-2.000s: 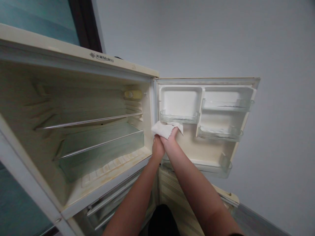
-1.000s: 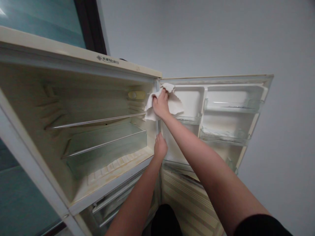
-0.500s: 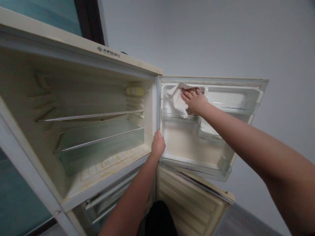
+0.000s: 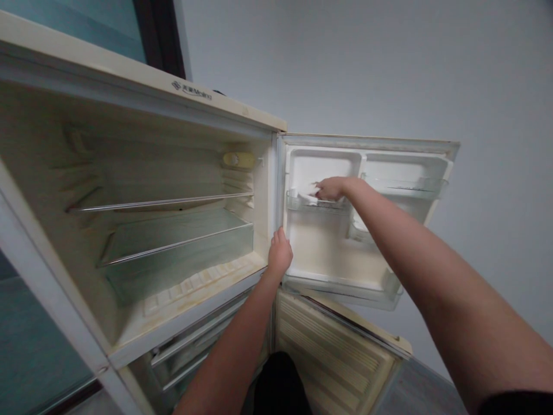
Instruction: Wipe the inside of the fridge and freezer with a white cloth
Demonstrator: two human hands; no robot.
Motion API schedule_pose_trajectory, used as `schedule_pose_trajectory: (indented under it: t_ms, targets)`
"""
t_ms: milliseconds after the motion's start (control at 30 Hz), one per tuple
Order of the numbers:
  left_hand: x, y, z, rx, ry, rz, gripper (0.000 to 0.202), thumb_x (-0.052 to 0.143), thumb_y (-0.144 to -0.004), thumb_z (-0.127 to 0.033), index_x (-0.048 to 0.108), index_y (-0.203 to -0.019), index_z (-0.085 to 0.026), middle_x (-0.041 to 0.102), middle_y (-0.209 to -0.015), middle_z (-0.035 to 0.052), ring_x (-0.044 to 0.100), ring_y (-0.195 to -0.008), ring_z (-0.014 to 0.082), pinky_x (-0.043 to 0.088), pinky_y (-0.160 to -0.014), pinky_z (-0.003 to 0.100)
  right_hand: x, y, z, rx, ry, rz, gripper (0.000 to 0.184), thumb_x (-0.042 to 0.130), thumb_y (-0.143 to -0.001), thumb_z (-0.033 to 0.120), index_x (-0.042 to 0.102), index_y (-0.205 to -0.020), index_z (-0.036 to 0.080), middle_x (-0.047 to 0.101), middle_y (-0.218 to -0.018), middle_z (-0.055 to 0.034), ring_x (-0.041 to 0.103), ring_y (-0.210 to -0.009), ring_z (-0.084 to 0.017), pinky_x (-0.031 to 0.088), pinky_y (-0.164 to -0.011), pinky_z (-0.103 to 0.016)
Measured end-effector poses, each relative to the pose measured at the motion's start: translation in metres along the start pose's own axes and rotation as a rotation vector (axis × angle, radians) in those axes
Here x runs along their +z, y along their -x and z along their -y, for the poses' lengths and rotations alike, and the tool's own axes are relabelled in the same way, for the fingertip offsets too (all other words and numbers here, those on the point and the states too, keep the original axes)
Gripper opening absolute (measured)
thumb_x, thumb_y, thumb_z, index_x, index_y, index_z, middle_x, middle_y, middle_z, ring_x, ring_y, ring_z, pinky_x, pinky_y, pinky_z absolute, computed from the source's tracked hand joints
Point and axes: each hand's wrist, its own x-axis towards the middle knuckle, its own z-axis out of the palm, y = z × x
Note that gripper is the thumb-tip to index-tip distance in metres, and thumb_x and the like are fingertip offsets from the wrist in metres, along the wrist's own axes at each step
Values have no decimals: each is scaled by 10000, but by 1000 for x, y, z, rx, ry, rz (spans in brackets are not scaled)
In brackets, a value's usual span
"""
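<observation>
My right hand (image 4: 332,189) is closed on a white cloth (image 4: 307,197), pressed down into the small clear shelf (image 4: 332,208) at the upper left of the fridge door (image 4: 319,242). Most of the cloth is sunk behind the shelf's front lip, and part of my fingers is hidden there. My left hand (image 4: 280,253) grips the hinge-side edge of that door, fingers curled round it, at about mid-height. The upper door stands wide open to the right of the fridge (image 4: 147,75).
Inside the fridge are a glass shelf (image 4: 164,203), a clear drawer (image 4: 185,259) and a yellowish lamp housing (image 4: 238,159). The lower door (image 4: 332,351) hangs open below, beside my dark-clothed knee (image 4: 281,386). A pale wall (image 4: 496,86) rises behind the doors.
My right hand has moved down with the cloth, from the door's upper inner panel into the small shelf. The cloth is now bunched instead of spread. My left hand has stayed put.
</observation>
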Motion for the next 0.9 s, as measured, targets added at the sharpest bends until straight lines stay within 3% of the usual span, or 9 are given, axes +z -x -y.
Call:
schedule_pose_trajectory:
  t_ms: [100,233,400,467,533,667,733,800,900]
  targets:
    - [1,1,0,1,-14,0,493,369,-935,-130,356,-1422,-53,531,-1260,238,553,-1191,334,471,-1024,487,-3,-6,21,-79,-107,4,450,469,-903,215,655,-1304,128,620,-1371,-154,621,-1165,-281,472,-958,-349]
    - [0,1,3,24,-15,1,502,374,-938,-133,337,-1431,-47,522,-1283,243,540,-1214,333,459,-1042,487,-8,8,41,-175,-241,-46,392,422,-896,159,717,-1147,98,720,-1191,-125,658,-1029,-232,476,-858,-270]
    - [3,-4,11,44,33,-7,472,389,-928,-135,377,-1394,-57,524,-1274,224,534,-1229,325,451,-1068,488,-13,47,19,-104,-225,-83,345,409,-915,205,723,-970,73,737,-1009,-167,664,-918,-242,468,-754,-284]
    - [5,-6,14,45,62,-26,464,395,-925,-137,386,-1387,-98,528,-1264,199,535,-1237,313,452,-1074,484,-16,76,2,-62,-119,-232,352,393,-934,226,711,-974,80,723,-1012,-188,662,-954,-273,482,-797,-330]
    - [5,-7,17,45,88,-40,466,401,-924,-142,384,-1390,-127,535,-1243,180,541,-1234,304,458,-1072,481,-20,112,-15,-51,-2,-494,368,382,-960,274,687,-1073,102,687,-1140,-204,631,-1074,-324,490,-872,-422]
    - [2,-10,21,54,114,-22,463,403,-916,-140,393,-1379,-123,542,-1231,180,546,-1223,303,462,-1068,480,-25,176,-51,-117,179,-874,460,313,-1019,406,538,-1386,243,465,-1510,-116,383,-1415,-338,394,-1047,-557]
    - [1,-12,23,50,129,-22,462,415,-909,-138,404,-1371,-133,546,-1233,173,550,-1223,297,462,-1071,472,-18,185,-67,-67,181,-852,481,311,-1017,437,491,-1439,292,479,-1496,-108,390,-1406,-349,410,-1013,-560]
    - [0,-15,26,45,142,-29,463,425,-905,-138,408,-1368,-146,549,-1241,167,551,-1229,288,460,-1075,462,-6,176,-77,-35,146,-698,493,346,-997,443,496,-1441,290,556,-1399,-141,500,-1285,-365,465,-915,-525]
    - [1,-17,29,53,142,-24,468,416,-906,-136,398,-1373,-130,545,-1267,182,550,-1234,279,460,-1076,456,12,150,-71,-25,123,-547,526,372,-976,419,460,-1469,262,589,-1324,-156,589,-1092,-344,493,-781,-456]
